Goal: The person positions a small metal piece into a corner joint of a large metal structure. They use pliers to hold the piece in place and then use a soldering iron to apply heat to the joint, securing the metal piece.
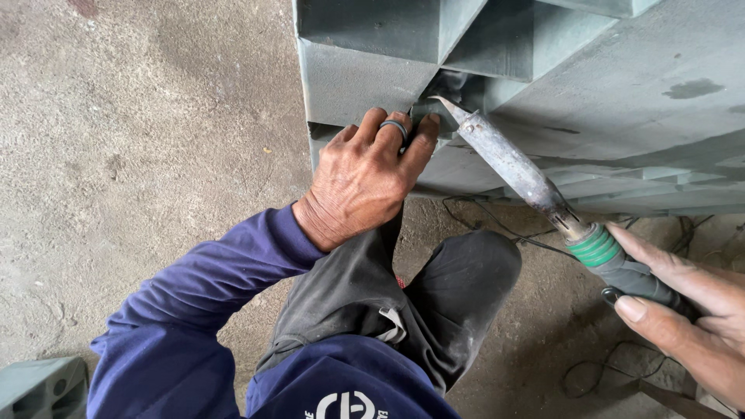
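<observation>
The left hand rests flat against the edge of the grey metal frame, its fingers curled over the corner where two plates meet, most likely to steady the work just beside the joint. One dark ring sits on a finger of that hand. Its grip is spread and pressing on the metal, pinching nothing.

The right hand holds one soldering iron by its dark handle, fingers wrapped round it below a green ribbed collar. That grip is pressed together on the handle. The long grey shaft slants up and left from the hand, so that its pointed tip touches the frame's corner right next to the left fingertips; the slant seems to let the tip reach into the recess between the plates.

Thin dark wires trail on the concrete floor below the frame. One small grey block lies well apart from the frame, at the lower left. The person crouches, knees below the frame's edge.
</observation>
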